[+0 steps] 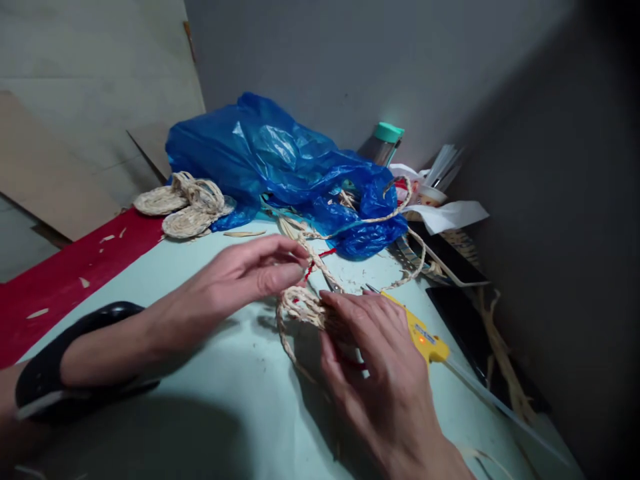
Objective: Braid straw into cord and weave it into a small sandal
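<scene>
My right hand point(380, 353) is closed round a small woven straw slipper point(303, 307), whose looped upper sticks out past the fingertips. A bit of red shows under the palm. In front of it, my left hand point(260, 273) is pinched at a braided straw cord point(325, 272), and a red twisted cord point(327, 253) crosses the braid at the fingertips. Exactly what lies between the left fingers is partly hidden. One loop of braid hangs below the slipper onto the table. Scissors point(333, 285), partly covered, lie just beyond the right fingertips.
A yellow glue gun point(425, 337) with its orange light lit lies right of my right hand. Behind are a blue plastic bag point(280, 153), finished straw slippers point(187, 223), a green-lidded bottle point(387, 137) and a dark flat device point(460, 330). Straw scraps litter the pale table point(200, 413).
</scene>
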The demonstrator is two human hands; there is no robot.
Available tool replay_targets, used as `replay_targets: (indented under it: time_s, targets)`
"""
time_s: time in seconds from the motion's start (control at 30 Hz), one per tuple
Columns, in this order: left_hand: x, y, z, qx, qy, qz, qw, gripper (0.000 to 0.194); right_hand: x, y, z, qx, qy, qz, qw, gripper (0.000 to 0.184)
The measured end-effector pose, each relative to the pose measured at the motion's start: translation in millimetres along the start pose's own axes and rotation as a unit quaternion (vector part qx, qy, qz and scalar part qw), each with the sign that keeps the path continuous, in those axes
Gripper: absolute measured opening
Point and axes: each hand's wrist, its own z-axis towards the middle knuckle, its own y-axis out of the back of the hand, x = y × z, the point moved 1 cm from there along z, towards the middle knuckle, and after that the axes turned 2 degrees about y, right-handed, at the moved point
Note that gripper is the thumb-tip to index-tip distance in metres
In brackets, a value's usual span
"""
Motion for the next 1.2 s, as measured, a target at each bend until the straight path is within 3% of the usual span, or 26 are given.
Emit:
replay_targets:
  time_s: [0.07,0.13,0.23,0.33,0.5,0.63,0.8,0.97,1.2]
  targets:
    - [-4,6.0,0,-0.075,-0.082,0.154,0.982,0.027,-1,3,0,-0.005,-0.005,-0.01,1.0,0.032]
    - [-7,5.1,-3,-0.087,-0.155,0.258,0.95,0.029,-1,4,1,-0.004,-0.014,-0.023,1.0,0.027]
    - [-7,-3.9,-9,-0.023,-0.207,0.33,0.921,0.035,1,5,1,-0.001,-0.021,-0.032,0.999,0.021]
    - [-1,-9.9,-11,0.018,-0.181,0.363,0.914,0.028,2,5,0,0.013,-0.02,-0.031,0.999,0.022]
    - [9,-12.9,-8,0.054,-0.163,0.349,0.921,0.019,2,3,-2,0.031,-0.016,-0.03,0.999,0.022]
    - [12,-19.2,-8,-0.003,-0.145,0.302,0.942,0.016,3,3,-4,0.025,0.003,-0.034,0.999,0.027]
    - [11,-24.2,-9,-0.066,-0.081,0.254,0.961,0.013,3,6,-7,0.005,-0.035,-0.018,0.999,0.04]
    - [12,-25.4,-11,-0.134,-0.075,0.183,0.971,0.014,7,12,-6,-0.031,-0.005,-0.028,0.999,0.03]
    - [13,-26.1,-12,-0.149,-0.077,0.182,0.969,0.013,5,13,-4,-0.025,0.016,-0.014,0.999,0.029]
